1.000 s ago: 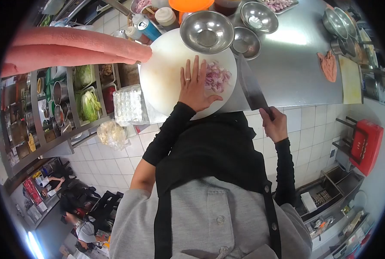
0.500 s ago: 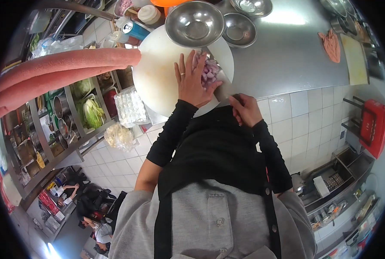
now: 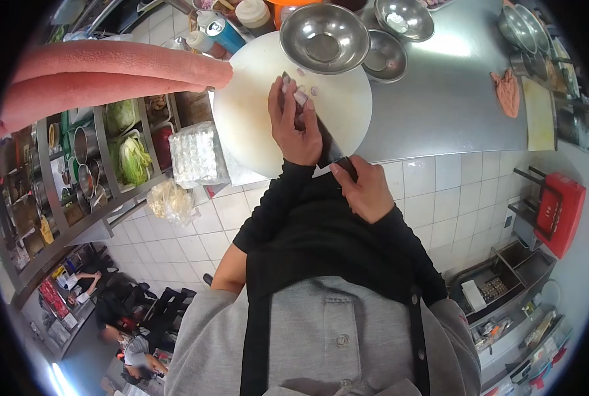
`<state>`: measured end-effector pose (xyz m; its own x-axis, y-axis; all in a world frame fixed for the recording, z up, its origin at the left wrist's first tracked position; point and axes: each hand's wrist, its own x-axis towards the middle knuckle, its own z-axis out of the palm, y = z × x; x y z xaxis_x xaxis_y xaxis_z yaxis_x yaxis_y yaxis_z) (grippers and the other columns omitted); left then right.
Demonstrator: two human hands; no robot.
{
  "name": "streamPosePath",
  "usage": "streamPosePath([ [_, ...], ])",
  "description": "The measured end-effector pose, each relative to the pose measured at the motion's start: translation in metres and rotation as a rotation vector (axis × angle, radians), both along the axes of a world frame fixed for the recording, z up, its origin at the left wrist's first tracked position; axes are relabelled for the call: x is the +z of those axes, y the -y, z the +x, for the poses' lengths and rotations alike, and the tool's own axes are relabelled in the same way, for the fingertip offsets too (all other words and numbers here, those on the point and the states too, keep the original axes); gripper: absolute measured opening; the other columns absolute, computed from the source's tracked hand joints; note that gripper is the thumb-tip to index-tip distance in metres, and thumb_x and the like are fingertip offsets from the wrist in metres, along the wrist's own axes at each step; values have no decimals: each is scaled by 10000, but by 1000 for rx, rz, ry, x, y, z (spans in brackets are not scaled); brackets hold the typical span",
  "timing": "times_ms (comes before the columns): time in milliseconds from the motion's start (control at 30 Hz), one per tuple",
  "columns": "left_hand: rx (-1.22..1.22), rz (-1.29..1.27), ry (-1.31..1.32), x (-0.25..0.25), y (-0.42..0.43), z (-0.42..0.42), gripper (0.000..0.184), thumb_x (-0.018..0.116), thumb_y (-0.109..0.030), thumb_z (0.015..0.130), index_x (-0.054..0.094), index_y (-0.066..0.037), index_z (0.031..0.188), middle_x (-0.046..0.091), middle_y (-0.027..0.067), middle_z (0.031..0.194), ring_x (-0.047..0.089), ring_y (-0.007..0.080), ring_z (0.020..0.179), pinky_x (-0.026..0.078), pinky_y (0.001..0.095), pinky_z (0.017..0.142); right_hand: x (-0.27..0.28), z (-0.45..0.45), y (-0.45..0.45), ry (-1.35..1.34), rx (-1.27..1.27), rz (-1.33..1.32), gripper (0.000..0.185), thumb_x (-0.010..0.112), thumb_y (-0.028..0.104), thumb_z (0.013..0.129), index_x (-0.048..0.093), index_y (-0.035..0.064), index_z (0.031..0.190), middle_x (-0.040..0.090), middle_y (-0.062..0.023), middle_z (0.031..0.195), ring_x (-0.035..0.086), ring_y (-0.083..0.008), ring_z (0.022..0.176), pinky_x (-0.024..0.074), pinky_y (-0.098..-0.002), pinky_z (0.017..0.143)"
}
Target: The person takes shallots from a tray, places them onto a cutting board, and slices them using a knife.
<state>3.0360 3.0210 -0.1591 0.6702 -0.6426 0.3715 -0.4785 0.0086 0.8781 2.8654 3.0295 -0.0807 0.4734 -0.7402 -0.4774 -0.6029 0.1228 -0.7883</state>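
My right hand (image 3: 368,190) is closed round the handle of a knife (image 3: 328,143) at the front edge of the round white cutting board (image 3: 248,105). The blade points up and to the left, under and beside my left hand (image 3: 295,132). My left hand is cupped over chopped purple-white onion (image 3: 300,97), its fingers curved round the pieces against the blade; much of the pile is hidden. A few loose bits lie on the board above the fingertips. A large steel bowl (image 3: 324,39) overlaps the board's back edge.
Smaller steel bowls (image 3: 383,58) stand right of the large one. A blue can (image 3: 225,33) and squeeze bottles are behind the board. An orange cloth (image 3: 506,92) lies at the right. Egg trays (image 3: 196,155) sit at the left. Co-workers appear at lower left.
The knife has moved from the board's right side onto it, then left with the onion. My left hand has gone from flat and spread to cupped round the pieces.
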Motion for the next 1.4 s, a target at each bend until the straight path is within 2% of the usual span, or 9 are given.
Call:
streamPosePath([
  [200, -57, 26, 315, 34, 81, 25, 321, 695, -104, 921, 707, 38, 1209, 644, 252, 1315, 715, 370, 960, 579, 408, 877, 60, 20, 56, 232, -225, 369, 375, 653, 311, 1037, 611, -29, 884, 605, -78, 620, 537, -151, 400, 420, -334, 371],
  [500, -408, 446, 269, 31, 174, 89, 469, 593, -457, 988, 748, -24, 1086, 731, 258, 956, 703, 422, 1008, 557, 473, 905, 60, -32, 68, 318, -290, 460, 344, 646, 285, 1047, 611, -33, 918, 587, -55, 625, 525, -123, 403, 396, -296, 351],
  [533, -420, 562, 168, 52, 165, 90, 413, 600, -396, 1034, 748, -28, 1149, 768, 197, 1095, 733, 334, 1060, 555, 403, 934, 59, -41, 64, 301, -294, 486, 323, 659, 260, 1042, 618, -37, 923, 583, -47, 622, 523, -113, 411, 401, -293, 359],
  [733, -414, -172, -389, 40, 126, 94, 240, 596, -29, 1045, 698, 21, 1256, 706, 70, 1303, 641, 134, 1174, 479, 278, 1062, 40, -76, 42, 132, -205, 390, 296, 688, 253, 1034, 642, -19, 926, 586, -37, 626, 517, -88, 424, 403, -270, 371],
  [900, 2, 74, -174, -55, 72, 134, 299, 666, -29, 928, 676, 27, 1221, 712, 119, 1194, 651, 246, 1141, 505, 370, 1019, -12, -98, 31, 193, -290, 462, 310, 689, 265, 1035, 642, -14, 910, 590, -42, 627, 522, -94, 429, 404, -279, 367],
  [967, -130, 196, -45, -51, 60, 106, 331, 683, -61, 908, 667, 27, 1226, 674, 164, 1269, 601, 325, 1226, 477, 432, 1058, -36, -99, 26, 220, -343, 474, 314, 683, 272, 1039, 640, -13, 916, 590, -45, 628, 519, -99, 426, 404, -282, 363],
  [1000, -232, 305, 423, -48, 56, 102, 397, 679, -80, 908, 626, 18, 1288, 600, 211, 1345, 533, 391, 1288, 433, 477, 1104, -46, -97, 24, 257, -357, 474, 317, 679, 276, 1041, 638, -14, 922, 589, -46, 627, 516, -101, 425, 406, -282, 363],
  [1100, -468, 375, 549, -34, 39, 76, 485, 671, -75, 903, 569, 0, 1371, 543, 220, 1390, 483, 433, 1317, 400, 500, 1128, -68, -93, 21, 349, -385, 489, 325, 668, 288, 1048, 634, -15, 938, 586, -47, 625, 508, -104, 423, 409, -282, 363],
  [1400, -610, 503, 426, 15, -39, 48, 689, 725, -203, 906, 453, -18, 1512, 413, 247, 1516, 415, 466, 1383, 371, 539, 1153, -82, -47, 33, 372, -259, 540, 325, 660, 295, 1053, 637, -13, 953, 586, -43, 635, 503, -102, 430, 394, -279, 375],
])
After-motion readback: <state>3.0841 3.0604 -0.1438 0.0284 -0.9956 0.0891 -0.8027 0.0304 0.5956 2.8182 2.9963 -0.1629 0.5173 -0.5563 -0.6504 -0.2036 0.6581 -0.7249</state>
